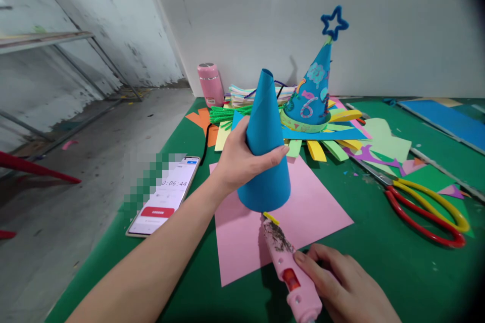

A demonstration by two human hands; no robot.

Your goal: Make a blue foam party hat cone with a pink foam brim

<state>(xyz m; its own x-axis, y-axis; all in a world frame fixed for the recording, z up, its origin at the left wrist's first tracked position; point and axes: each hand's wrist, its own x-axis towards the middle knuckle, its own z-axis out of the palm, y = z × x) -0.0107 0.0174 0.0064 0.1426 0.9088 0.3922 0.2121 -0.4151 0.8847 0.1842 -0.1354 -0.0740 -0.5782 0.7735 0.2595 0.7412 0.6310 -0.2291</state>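
In head view, clasping blue paper cone (265,121) at dial's centre, over pink sheet (314,197), in curled left hand (240,164); gripping pink glue gun (278,255) toward five o'clock in wrapped right hand (341,275). Probably light, springy, easily dented; best cradled mid-wall.

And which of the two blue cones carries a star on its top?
The decorated cone at the back wears the star; the plain cone, in the left hand, has none.

Soft bright light before me, glare on far wall (235,20), shadow beside my glue gun (290,267), dark right corners, pixelated phone (168,194) edge
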